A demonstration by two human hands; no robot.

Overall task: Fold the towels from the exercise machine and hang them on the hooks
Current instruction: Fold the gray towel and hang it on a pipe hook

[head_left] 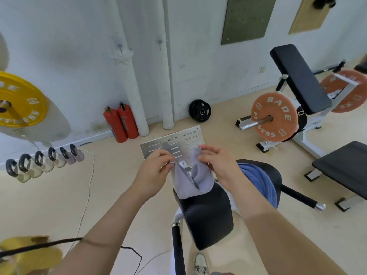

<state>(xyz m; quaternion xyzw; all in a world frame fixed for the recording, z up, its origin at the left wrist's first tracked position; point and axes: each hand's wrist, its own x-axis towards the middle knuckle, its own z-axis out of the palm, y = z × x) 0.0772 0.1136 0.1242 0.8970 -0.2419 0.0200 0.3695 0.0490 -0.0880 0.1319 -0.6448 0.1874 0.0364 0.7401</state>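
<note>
- The lilac towel (pixel 193 181) hangs between both hands, raised just above the black seat pad (pixel 206 215) of the exercise machine. Its lower edge touches the top end of that pad.
- The left hand (pixel 154 168) pinches the upper left edge, its fingers (pixel 161 156) curled onto the hem. The right hand (pixel 218 165) grasps the upper right edge, with thumb and fingers closed on the cloth.
- Judgement: the top edge is held at two separate points so that the cloth drops under its own weight and the corners can be matched. The hands are near each other, which suggests that one half is being brought onto the other.
- The towel is pale lilac-grey, thin and soft, with a stitched hem visible at the left edge. It sags in a loose pocket between the hands. No finished fold shows.
- A blue towel (pixel 262 181) lies bunched on the round pad (pixel 275 171) just beside the right forearm, which partly hides it. Judgement: it awaits the same treatment.
- A slotted metal footplate (pixel 170 143) sits beyond the hands, near the floor.
- Two hooks (pixel 120 46) (pixel 159 43) are fixed to the white wall, well apart from the hands. Both are bare, so the hanging step is not yet done.
</note>
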